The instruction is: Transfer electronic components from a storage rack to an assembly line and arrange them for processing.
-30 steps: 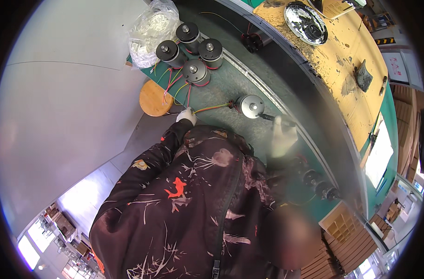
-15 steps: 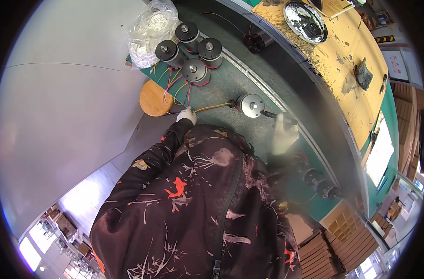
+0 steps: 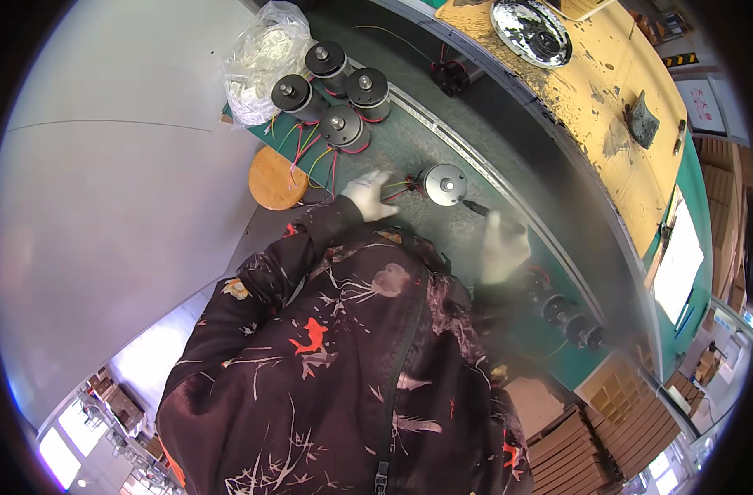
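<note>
A motor with a silver top face and a central shaft sits on the dark green bench. Its red and yellow-green wires run left toward my left hand. That white-gloved hand is at the wires, thumb and fingers apart; the wires' far ends are hidden by it. To the right of the motor, my right hand, gloved and slightly blurred, is closed around a black pen-like tool. The tool's tip points at the motor's lower right edge.
Several black-topped motors with loose wires stand at the upper left, beside a clear plastic bag and a round wooden stool top. A metal rail crosses the bench. Beyond it, a yellow board bears a paint-smeared dish.
My left hand has moved right along the wires toward the motor, and its fingers have spread. My right hand has shifted slightly down, drawing the black tool a little away from the motor.
</note>
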Motion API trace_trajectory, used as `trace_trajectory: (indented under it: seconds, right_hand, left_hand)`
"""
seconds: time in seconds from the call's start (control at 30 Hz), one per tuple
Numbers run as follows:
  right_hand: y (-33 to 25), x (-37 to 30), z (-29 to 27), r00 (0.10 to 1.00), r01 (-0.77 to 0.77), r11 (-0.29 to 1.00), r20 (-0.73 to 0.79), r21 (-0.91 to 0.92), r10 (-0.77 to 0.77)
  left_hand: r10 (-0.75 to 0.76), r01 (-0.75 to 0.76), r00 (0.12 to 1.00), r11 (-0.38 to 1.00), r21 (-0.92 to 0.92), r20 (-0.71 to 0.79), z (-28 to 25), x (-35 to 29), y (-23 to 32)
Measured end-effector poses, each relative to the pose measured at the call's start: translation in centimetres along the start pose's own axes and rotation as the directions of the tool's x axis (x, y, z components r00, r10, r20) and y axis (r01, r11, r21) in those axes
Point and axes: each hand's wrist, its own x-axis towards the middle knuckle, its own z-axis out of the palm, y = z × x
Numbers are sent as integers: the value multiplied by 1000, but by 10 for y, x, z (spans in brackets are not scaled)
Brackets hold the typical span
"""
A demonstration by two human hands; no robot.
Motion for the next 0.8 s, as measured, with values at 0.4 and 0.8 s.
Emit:
trace_trajectory:
  seconds: [0.4, 0.8]
  right_hand:
    - [23, -39, -68, 803, -329, 743, -241, 583, 545]
    - [32, -83, -111, 721, -245, 748, -400, 617, 566]
  left_hand:
    - [141, -147, 976, 989, -19, -168, -19, 71, 115]
    - [214, -196, 974, 962, 188, -81, -78, 132, 66]
